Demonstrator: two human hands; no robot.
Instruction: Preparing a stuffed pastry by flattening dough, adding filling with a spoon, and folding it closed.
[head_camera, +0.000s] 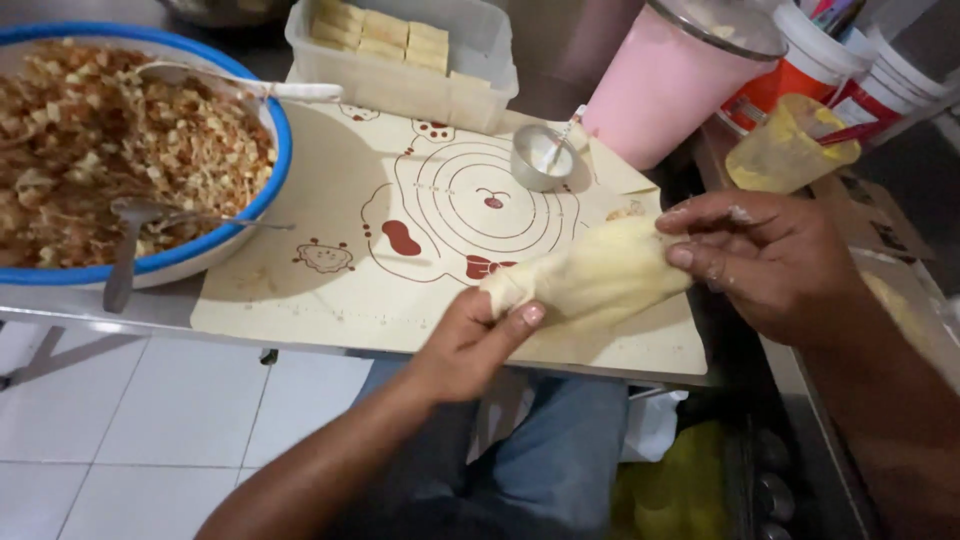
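— What did the hands have hold of?
— A pale, thin dough wrapper (590, 275), rolled into a long parcel and held just above the near edge of the patterned mat (330, 200). The left hand (470, 345) was closed on its nearer, narrower end, thumb pressed on top. The right hand (770, 260) pinched the far end between fingertips and thumb, the other fingers loosely curled.
— How far along did it look?
— The sheet was already wrapped round; I couldn't tell whether filling was inside or the ends were sealed. No finished rolls showed anywhere.
— And around it?
— A blue-rimmed bowl (275, 165) of noodle-and-vegetable filling with two spoons sat on the counter (60, 310) to the left, still well filled. A clear tub (470, 85) held stacked wrappers behind the mat, and a small metal cup (540, 160) stood on it
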